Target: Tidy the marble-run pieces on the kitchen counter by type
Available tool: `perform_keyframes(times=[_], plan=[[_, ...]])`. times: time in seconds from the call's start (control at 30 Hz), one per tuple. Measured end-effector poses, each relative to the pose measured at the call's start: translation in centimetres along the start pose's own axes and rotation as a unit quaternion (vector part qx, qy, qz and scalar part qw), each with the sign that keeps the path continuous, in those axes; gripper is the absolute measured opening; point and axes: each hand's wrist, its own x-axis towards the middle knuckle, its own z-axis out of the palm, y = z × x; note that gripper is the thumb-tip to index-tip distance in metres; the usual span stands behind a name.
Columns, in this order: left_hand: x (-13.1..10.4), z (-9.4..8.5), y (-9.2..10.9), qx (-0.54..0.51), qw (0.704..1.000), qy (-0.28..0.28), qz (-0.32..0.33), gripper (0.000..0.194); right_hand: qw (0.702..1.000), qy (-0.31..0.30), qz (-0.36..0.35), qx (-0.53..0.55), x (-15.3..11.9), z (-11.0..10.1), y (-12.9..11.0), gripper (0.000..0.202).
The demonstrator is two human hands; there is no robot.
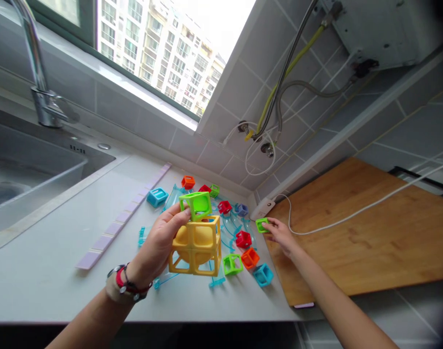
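Note:
My left hand (158,242) is closed around a large yellow block (203,242) with open frame sides and a green cube (199,203) on top of it. The thumb lies over the green cube's left edge. Off to the right, my right hand (279,233) pinches a small green cube (262,225) by its right side, above the counter's edge near the wooden board. Between the hands, red cubes (243,239), an orange cube (250,258), a blue cube (263,275) and another green cube (232,264) lie on the counter.
Clear blue track pieces (228,228) lie under and behind the blocks. A lilac strip (123,218) runs along the counter (61,286). The sink (35,169) and faucet (42,97) stand left. A wooden board (352,232) and white cable (337,222) are at right.

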Motion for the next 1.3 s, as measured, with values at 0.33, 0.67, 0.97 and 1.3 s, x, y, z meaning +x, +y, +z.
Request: perform_keyframes(times=[0.33,0.67,0.97,1.3], plan=[[0.3,0.0,0.1,-0.002,1.0,0.002,-0.005,0.043,0.992,0.024,0.024,-0.125,1.7,-0.2,2.8,0.043],[0.6,-1.3,1.9,0.01,0.999,0.039,0.034,0.04,0.981,-0.052,-0.117,-0.148,-3.9,1.0,-1.1,0.054],[0.6,-1.6,2.4,0.027,0.996,0.056,0.059,0.038,0.895,-0.267,-0.194,-0.301,-13.4,1.2,-5.1,0.039],[0.6,-1.4,2.1,0.014,0.996,0.045,0.07,0.038,0.848,-0.252,-0.123,-0.451,-14.5,0.9,0.4,0.045]])
